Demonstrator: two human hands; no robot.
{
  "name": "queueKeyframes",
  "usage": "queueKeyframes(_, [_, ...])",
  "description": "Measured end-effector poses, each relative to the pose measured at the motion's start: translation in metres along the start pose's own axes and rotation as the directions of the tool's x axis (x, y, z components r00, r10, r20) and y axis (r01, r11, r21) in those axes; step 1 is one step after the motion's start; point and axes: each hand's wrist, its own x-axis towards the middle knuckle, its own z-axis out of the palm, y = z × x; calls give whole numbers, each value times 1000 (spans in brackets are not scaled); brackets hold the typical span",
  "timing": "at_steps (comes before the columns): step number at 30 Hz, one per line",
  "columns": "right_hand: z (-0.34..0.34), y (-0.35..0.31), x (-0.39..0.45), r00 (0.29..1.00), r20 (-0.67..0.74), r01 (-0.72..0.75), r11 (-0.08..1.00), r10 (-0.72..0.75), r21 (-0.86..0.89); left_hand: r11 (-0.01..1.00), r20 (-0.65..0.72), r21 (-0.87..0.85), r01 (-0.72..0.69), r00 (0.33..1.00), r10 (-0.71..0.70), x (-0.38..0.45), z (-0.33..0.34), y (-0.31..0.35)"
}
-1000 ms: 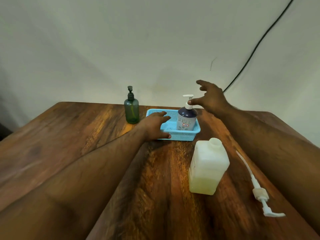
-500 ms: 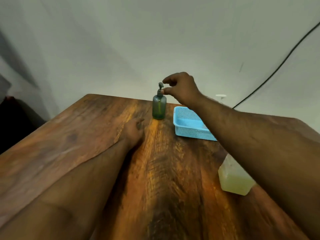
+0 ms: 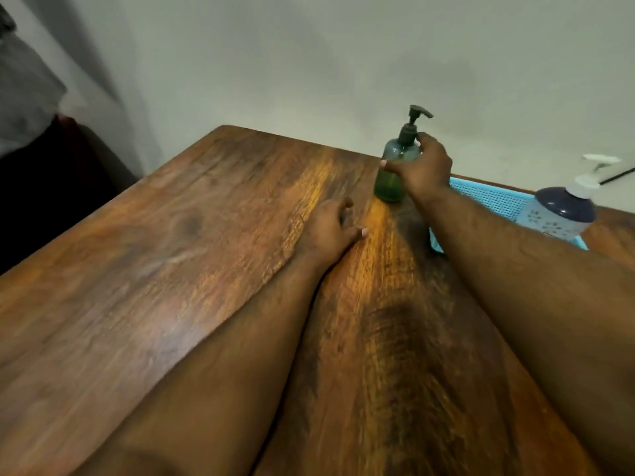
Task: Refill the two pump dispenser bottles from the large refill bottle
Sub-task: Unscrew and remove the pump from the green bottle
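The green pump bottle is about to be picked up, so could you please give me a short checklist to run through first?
1. Right hand wrapped around the green pump bottle: ok.
2. Bottle upright on the wooden table: ok.
3. Dark pump head seated on the bottle: ok; how tightly, cannot tell.
4. Left hand free, resting flat on the table: ok.
5. Large refill bottle within reach: cannot tell, out of view.
6. Blue pump bottle standing in the blue basket, clear of the lift: ok.
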Motion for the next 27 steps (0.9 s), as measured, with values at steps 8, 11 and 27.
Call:
queueKeyframes(8, [15,3,17,993,-115,-13,1000,12,-9,998,-39,53,-24,999,26,4,3,-1])
queueKeyframes(11, [6,-8,2,987,-157,23,998,-13,64,999,-93,-28,-20,996,18,2,3,0])
queueKeyframes(27, [-143,10,-211,986,-115,123,992,-123,-9,718,517,-653,241,835,190,-115,-17,90])
